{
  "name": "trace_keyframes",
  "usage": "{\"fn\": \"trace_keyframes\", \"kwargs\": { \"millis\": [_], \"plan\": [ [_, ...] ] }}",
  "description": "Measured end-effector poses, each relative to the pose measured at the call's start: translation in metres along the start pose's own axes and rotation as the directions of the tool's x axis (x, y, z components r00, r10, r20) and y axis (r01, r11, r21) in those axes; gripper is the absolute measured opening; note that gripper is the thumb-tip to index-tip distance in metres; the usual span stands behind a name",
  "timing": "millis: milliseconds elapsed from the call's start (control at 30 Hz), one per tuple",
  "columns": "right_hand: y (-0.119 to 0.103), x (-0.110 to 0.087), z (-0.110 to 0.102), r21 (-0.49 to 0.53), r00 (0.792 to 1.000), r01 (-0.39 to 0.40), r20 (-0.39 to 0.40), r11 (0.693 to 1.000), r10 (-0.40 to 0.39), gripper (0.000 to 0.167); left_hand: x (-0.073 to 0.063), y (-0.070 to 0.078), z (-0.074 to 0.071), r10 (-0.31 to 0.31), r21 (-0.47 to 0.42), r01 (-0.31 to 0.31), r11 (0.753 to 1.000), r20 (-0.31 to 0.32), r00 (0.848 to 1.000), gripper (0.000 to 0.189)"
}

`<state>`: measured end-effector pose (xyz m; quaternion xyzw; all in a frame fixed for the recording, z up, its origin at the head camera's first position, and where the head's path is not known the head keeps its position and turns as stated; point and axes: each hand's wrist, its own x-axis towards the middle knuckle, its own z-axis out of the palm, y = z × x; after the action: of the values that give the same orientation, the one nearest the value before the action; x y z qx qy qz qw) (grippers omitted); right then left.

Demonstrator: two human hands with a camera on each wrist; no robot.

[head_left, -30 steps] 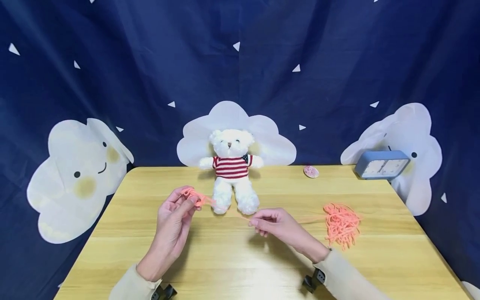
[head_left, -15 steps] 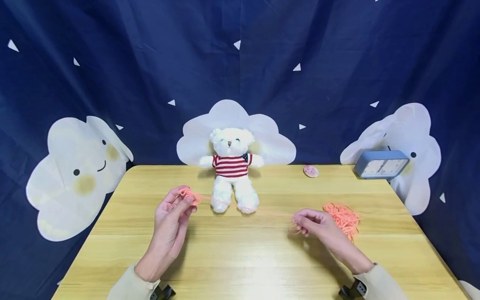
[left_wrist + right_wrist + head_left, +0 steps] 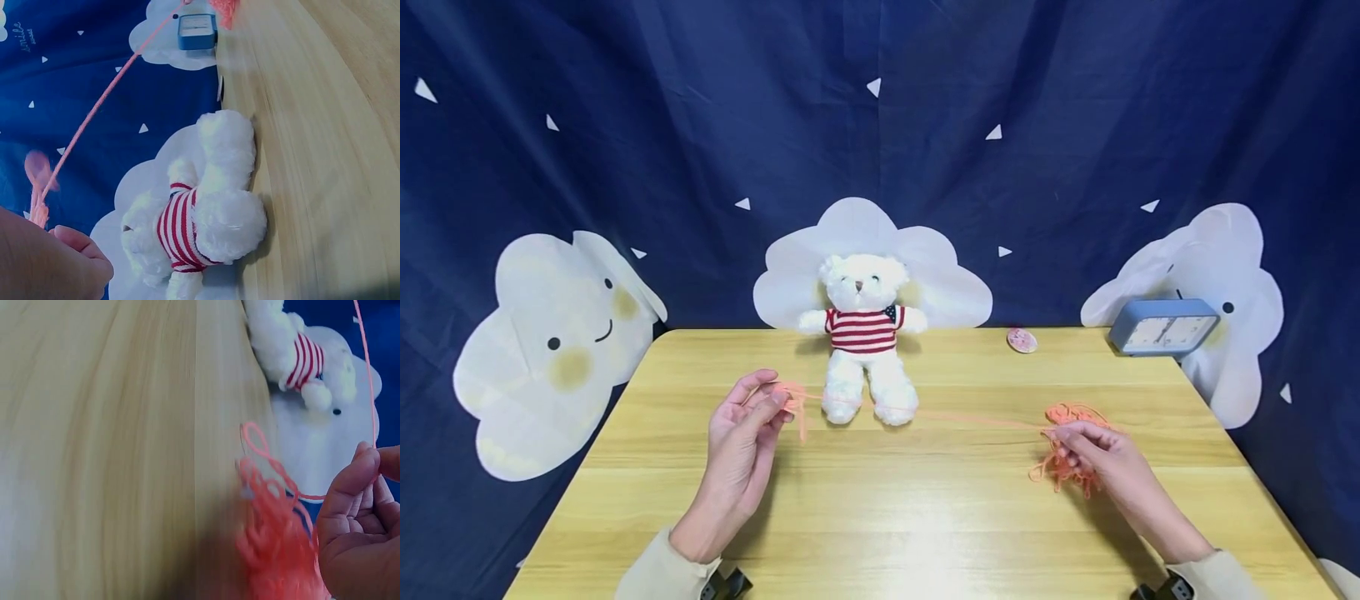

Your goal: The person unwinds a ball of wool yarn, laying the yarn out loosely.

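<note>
A small bunch of coral yarn is pinched between the thumb and fingers of my left hand, a loose end hanging below it. From there a single taut strand runs right to my right hand, which pinches it between thumb and forefinger. In the head view the strand passes in front of the white teddy bear, who wears a red-striped shirt. Behind and beside my right fingers lies a tangled heap of the same yarn, partly covered by that hand in the head view. A yarn loop trails there.
The teddy bear sits at the middle back of the wooden table. A round pink patterned disc lies at the back edge. Farther right stands a blue clock. Behind hangs a dark blue curtain with white clouds.
My right hand has moved right, from near the bear's feet to the yarn heap, and the strand between my hands has lengthened. My left hand has stayed nearly in place, still gripping its bunch.
</note>
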<state>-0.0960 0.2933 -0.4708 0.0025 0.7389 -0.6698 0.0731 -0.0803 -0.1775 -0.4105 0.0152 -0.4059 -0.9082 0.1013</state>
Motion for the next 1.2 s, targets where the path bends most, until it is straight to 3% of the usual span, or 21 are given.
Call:
{"fn": "trace_keyframes", "kwargs": {
  "millis": [400,767,1000,1200],
  "plan": [
    [0.008,-0.003,-0.048,0.147,0.994,0.033,-0.112,0.989,-0.017,0.021,0.002,-0.001,-0.002,0.008,-0.028,-0.008,1.0,0.008,1.0,0.023],
    [0.011,-0.005,-0.079,0.092,0.967,-0.056,-0.244,0.994,0.077,0.027,0.002,0.002,-0.002,0.022,-0.061,-0.021,0.998,0.012,1.0,0.023],
    [0.013,-0.001,-0.084,0.073,0.946,-0.104,-0.301,0.992,0.121,0.033,0.001,0.003,-0.003,0.037,-0.078,-0.035,0.996,0.028,0.999,0.019],
    [0.016,0.005,-0.085,0.029,0.933,-0.139,-0.331,0.99,0.141,0.032,0.001,0.003,-0.003,0.055,-0.075,-0.056,0.996,-0.012,0.998,0.022]
  ]
}}
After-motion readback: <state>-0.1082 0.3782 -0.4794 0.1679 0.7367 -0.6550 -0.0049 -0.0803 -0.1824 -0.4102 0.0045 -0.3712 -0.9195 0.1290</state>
